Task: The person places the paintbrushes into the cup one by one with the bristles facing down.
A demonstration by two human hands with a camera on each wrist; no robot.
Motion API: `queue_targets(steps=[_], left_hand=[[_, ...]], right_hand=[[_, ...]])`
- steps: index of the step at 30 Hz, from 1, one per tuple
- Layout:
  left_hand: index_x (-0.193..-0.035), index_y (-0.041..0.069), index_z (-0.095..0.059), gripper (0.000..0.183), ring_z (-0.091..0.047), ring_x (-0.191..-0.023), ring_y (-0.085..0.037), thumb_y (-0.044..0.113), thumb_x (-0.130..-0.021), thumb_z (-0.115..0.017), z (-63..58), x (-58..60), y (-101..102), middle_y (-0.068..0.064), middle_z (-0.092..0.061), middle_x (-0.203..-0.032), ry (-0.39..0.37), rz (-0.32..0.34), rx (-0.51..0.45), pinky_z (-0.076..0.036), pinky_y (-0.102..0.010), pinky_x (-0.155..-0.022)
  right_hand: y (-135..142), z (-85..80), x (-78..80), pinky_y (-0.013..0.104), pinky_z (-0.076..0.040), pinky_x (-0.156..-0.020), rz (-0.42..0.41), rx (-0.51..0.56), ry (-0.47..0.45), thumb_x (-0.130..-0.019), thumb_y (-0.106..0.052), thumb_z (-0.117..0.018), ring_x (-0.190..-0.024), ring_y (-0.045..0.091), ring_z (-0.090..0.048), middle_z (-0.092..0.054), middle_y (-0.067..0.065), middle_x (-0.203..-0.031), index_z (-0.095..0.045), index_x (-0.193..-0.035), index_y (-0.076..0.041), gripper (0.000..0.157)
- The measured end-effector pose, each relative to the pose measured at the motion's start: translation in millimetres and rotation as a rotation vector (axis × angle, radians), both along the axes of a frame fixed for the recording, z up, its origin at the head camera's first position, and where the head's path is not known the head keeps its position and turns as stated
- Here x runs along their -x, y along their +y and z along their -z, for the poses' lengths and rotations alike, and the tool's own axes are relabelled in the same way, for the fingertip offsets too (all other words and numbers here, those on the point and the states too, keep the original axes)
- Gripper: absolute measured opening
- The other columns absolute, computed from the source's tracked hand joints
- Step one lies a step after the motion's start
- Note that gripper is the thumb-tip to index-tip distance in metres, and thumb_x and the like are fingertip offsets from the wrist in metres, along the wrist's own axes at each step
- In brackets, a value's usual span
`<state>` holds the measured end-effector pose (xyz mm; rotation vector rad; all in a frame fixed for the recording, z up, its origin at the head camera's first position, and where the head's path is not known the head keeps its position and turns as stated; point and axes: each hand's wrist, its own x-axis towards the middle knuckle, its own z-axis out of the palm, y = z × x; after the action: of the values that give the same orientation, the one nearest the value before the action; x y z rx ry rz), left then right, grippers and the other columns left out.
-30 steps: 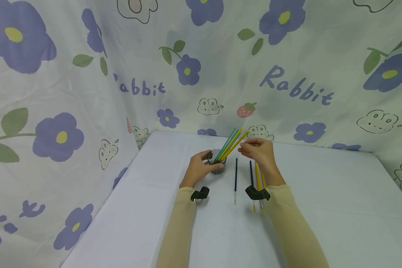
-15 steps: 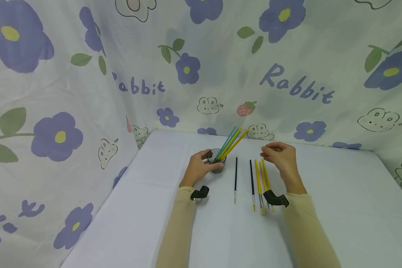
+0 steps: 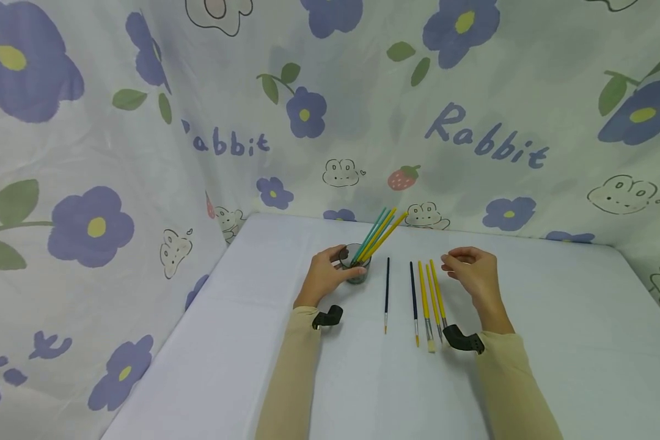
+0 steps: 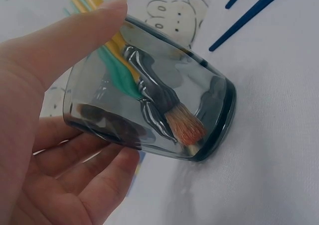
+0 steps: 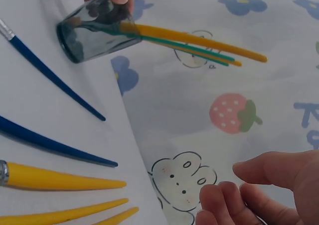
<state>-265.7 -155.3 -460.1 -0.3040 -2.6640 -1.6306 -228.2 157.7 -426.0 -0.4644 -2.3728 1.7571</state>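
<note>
1. Smoky glass first: the cup (image 4: 192, 80) sits in the left hand (image 3: 326, 275), thumb and fingers wrapped round it, yellow and green handles (image 3: 385, 237) leaning out.
2. Right hand (image 3: 475, 272) hovers beside three yellow brushes (image 3: 431, 286), loosely curled, thumb apart from fingers, nothing pinched!
3. One blue brush (image 3: 387, 290) lies nearest the cup, a second blue brush (image 3: 413, 290) beside the yellows.
4. My call: sorting brushes, between pick-ups; into or out of the glass, I can't tell. Next probably needs a fine pinch on one handle, cup steadied.
</note>
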Motion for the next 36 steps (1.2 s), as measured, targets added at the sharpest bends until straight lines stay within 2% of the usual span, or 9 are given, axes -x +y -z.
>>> queue_targets(steps=[6, 9, 13, 17, 20, 26, 31, 36], left_hand=[[-0.142, 0.007, -0.052, 0.092, -0.056, -0.128, -0.021, 0.051, -0.069, -0.086, 0.6, -0.3, 0.8, -0.008, -0.061, -0.133, 0.006, -0.009, 0.002, -0.055, -0.035, -0.104], [-0.142, 0.006, -0.052, 0.092, -0.056, -0.128, -0.022, 0.051, -0.07, -0.086, -0.1, -0.6, 1.0, -0.008, -0.061, -0.133, 0.006, -0.008, 0.002, -0.055, -0.036, -0.104], [-0.143, 0.007, -0.051, 0.093, -0.056, -0.128, -0.021, 0.051, -0.07, -0.086, 0.2, -0.5, 1.5, -0.007, -0.061, -0.134, -0.007, -0.005, 0.007, -0.055, -0.034, -0.104], [-0.143, 0.008, -0.051, 0.092, -0.056, -0.128, -0.021, 0.052, -0.069, -0.086, 0.1, -0.4, 1.5, -0.006, -0.061, -0.134, -0.009, -0.009, 0.009, -0.055, -0.033, -0.104], [-0.142, 0.008, -0.052, 0.091, -0.056, -0.127, -0.021, 0.051, -0.07, -0.086, -0.7, -1.1, 1.0, -0.006, -0.061, -0.132, -0.004, -0.013, 0.007, -0.055, -0.034, -0.104], [-0.143, 0.008, -0.051, 0.092, -0.056, -0.128, -0.02, 0.052, -0.07, -0.085, -0.2, -0.3, 0.8, -0.005, -0.061, -0.133, -0.006, -0.011, 0.004, -0.055, -0.033, -0.104], [-0.143, 0.01, -0.052, 0.092, -0.056, -0.128, -0.021, 0.053, -0.069, -0.085, 0.6, -0.3, 0.9, -0.006, -0.06, -0.134, -0.011, -0.019, 0.005, -0.055, -0.032, -0.103], [-0.143, 0.008, -0.051, 0.092, -0.056, -0.128, -0.022, 0.051, -0.07, -0.086, 0.6, -1.0, 0.8, -0.008, -0.06, -0.134, -0.002, -0.012, -0.004, -0.055, -0.034, -0.104]], right_hand=[[20.3, 39.7, 18.8, 0.021, -0.062, -0.063, -0.029, -0.033, 0.017, -0.085, -0.035, -0.077, -0.079, 0.013, -0.072, -0.073, 0.005, -0.096, -0.066, -0.108, -0.006, 0.039], [27.2, 56.7, 26.8, 0.018, -0.058, -0.056, -0.027, -0.07, 0.01, -0.084, -0.037, -0.076, -0.077, 0.012, -0.071, -0.073, 0.006, -0.096, -0.067, -0.108, -0.008, 0.039], [21.9, 47.2, 18.5, 0.022, -0.057, -0.051, -0.043, -0.117, -0.056, -0.086, -0.031, -0.075, -0.077, 0.014, -0.071, -0.072, 0.01, -0.097, -0.066, -0.11, -0.005, 0.037], [11.0, 25.0, 4.0, 0.028, -0.062, -0.062, -0.075, -0.127, -0.12, -0.088, -0.023, -0.072, -0.08, 0.017, -0.07, -0.071, 0.015, -0.102, -0.064, -0.114, 0.001, 0.036], [6.9, 19.2, 0.0, 0.025, -0.062, -0.069, -0.102, -0.148, -0.139, -0.09, -0.02, -0.069, -0.081, 0.017, -0.069, -0.07, 0.018, -0.107, -0.063, -0.118, 0.003, 0.037], [6.6, 25.5, 1.5, 0.025, -0.06, -0.066, -0.129, -0.208, -0.166, -0.09, -0.021, -0.069, -0.076, 0.015, -0.067, -0.07, 0.02, -0.106, -0.063, -0.119, 0.004, 0.039], [5.6, 30.2, 3.3, 0.018, -0.054, -0.06, -0.165, -0.256, -0.212, -0.09, -0.021, -0.069, -0.075, 0.016, -0.064, -0.069, 0.019, -0.104, -0.063, -0.119, 0.003, 0.038], [3.2, 33.7, 4.0, 0.017, -0.054, -0.058, -0.204, -0.294, -0.227, -0.089, -0.019, -0.068, -0.073, 0.016, -0.064, -0.069, 0.02, -0.104, -0.063, -0.117, 0.003, 0.036]])
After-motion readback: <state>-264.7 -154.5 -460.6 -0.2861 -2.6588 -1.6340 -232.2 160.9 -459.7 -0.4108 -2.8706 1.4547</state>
